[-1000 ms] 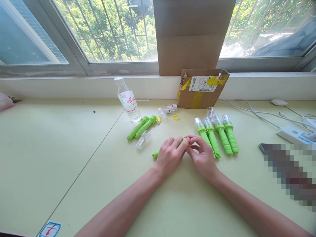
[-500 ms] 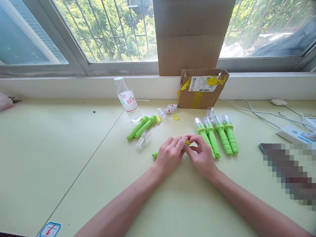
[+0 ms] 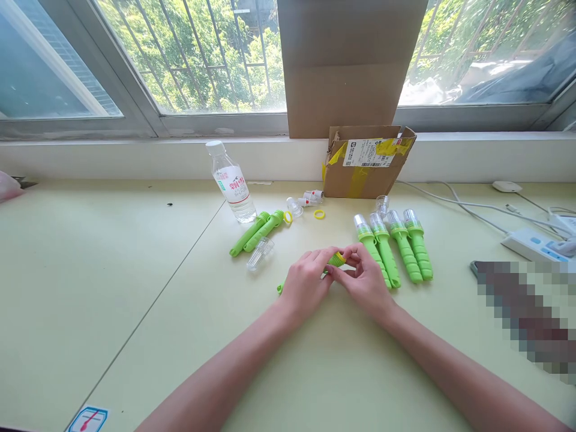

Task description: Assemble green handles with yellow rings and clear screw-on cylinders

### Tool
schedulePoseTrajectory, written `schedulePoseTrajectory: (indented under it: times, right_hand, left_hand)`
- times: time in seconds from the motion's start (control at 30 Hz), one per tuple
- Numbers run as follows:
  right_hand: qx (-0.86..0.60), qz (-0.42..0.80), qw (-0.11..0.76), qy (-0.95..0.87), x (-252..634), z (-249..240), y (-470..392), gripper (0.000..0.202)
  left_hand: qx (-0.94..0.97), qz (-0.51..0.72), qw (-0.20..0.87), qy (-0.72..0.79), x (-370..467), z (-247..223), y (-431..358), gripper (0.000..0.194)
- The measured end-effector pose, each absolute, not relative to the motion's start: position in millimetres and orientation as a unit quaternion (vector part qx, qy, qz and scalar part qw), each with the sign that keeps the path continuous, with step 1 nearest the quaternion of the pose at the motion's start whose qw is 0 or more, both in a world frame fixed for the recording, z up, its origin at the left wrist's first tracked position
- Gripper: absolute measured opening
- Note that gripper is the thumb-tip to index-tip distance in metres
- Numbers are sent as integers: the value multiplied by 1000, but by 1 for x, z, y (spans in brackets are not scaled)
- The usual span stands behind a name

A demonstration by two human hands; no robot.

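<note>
My left hand (image 3: 306, 277) is wrapped round a green ribbed flashlight body (image 3: 335, 260), whose tail end shows past the wrist side of the hand. A yellow ring (image 3: 341, 257) sits at the body's threaded end, pinched by the fingers of my right hand (image 3: 363, 275). Both hands meet low over the table, their fingertips partly hiding the ring. Left of them lie two green flashlight bodies (image 3: 264, 231) without lenses and a clear ribbed lens cover (image 3: 260, 254). On the right, several green flashlights with clear covers (image 3: 398, 247) lie side by side.
Behind the hands are loose yellow rings (image 3: 319, 214), small white-and-clear parts (image 3: 310, 198) and another clear cover (image 3: 382, 205). A water bottle (image 3: 233, 186) and an opened cardboard box (image 3: 360, 174) stand near the window. A power strip (image 3: 535, 245) with cables and a pixelated object (image 3: 526, 312) lie right.
The fingers of my left hand have shifted, uncovering more of the green threaded end. My right fingers have moved slightly left and stay at the yellow ring.
</note>
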State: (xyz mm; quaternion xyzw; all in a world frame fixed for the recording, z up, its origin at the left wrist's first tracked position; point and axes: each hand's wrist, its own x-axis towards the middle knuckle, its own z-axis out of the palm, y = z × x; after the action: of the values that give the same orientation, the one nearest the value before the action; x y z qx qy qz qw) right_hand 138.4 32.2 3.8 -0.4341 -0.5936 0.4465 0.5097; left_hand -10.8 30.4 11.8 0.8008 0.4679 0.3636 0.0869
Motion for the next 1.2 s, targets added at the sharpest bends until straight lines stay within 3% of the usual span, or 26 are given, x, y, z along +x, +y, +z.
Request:
schedulePoseTrajectory:
  times: [0.2, 0.4, 0.77, 1.2]
  right_hand:
    - [-423, 440, 544, -575, 134, 4, 29, 32]
    - [-447, 408, 583, -542, 134, 8, 26, 33]
    - [-460, 408, 625, -482, 136, 14, 26, 38]
    - [-465, 406, 605, -502, 138, 7, 30, 36]
  left_hand:
    - [806, 365, 59, 462, -9, 11, 29, 44]
    - [815, 347, -59, 461, -12, 7, 32, 28]
    - [820, 332, -183, 428, -19, 4, 38, 24]
    - [819, 296, -208, 446, -16, -1, 33, 25]
